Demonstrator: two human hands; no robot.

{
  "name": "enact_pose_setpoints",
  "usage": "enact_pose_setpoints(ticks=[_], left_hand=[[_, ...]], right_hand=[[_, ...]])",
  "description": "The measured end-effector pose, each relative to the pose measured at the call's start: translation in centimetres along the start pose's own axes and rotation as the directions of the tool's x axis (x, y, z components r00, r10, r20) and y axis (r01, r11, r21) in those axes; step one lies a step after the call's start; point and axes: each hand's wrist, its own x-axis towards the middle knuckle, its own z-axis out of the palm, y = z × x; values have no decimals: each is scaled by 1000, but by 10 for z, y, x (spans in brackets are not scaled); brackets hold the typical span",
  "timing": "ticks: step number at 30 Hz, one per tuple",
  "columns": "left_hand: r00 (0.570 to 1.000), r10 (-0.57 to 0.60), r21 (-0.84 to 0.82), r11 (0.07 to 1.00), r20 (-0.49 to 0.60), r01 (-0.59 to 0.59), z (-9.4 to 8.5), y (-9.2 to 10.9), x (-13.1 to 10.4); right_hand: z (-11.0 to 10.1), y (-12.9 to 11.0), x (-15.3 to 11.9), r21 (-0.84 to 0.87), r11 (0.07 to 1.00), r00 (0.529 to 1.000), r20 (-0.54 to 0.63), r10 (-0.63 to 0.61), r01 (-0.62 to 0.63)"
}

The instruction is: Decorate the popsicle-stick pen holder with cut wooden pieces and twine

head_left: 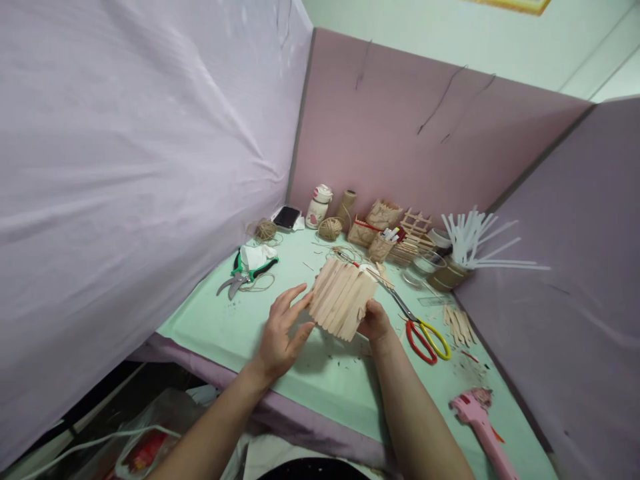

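A panel of pale craft sticks (343, 299) laid side by side is held up above the table, tilted towards me. My right hand (376, 323) grips its lower right edge, the fingers partly hidden behind it. My left hand (281, 333) is at the panel's left edge with fingers spread and thumb apart. Its fingertips are at or very near the sticks. Just right of my right hand lie large scissors (423, 333) with one red and one yellow handle. Behind the panel are loose sticks (384, 275) and a length of twine (345, 252).
Green-handled pruning shears (245, 273) lie left beside a crumpled tissue. At the back stand twine balls (330, 229), a phone (287, 217), a white bottle (319, 208), stick-built boxes (383, 215) and a pot of white glue sticks (467, 243). A pink glue gun (477, 417) lies front right.
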Motion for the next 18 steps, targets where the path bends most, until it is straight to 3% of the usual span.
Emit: enact_pose_setpoints(ticks=[4, 8, 11, 16, 18], left_hand=[[999, -47, -28, 999, -25, 46, 0, -4, -5], [998, -59, -29, 998, 27, 59, 1, -7, -5], [995, -89, -58, 995, -40, 86, 1, -8, -5], [995, -98, -38, 994, 23, 99, 1, -9, -4], [992, -121, -39, 992, -16, 121, 1, -9, -3]], right_hand=[[2, 1, 2, -16, 999, 999, -29, -43, 42], [1, 4, 5, -53, 996, 996, -63, -70, 67], [-1, 6, 6, -61, 996, 993, -88, -77, 72], [1, 5, 7, -5, 996, 993, -87, -84, 84], [3, 4, 8, 33, 994, 990, -101, -100, 104]])
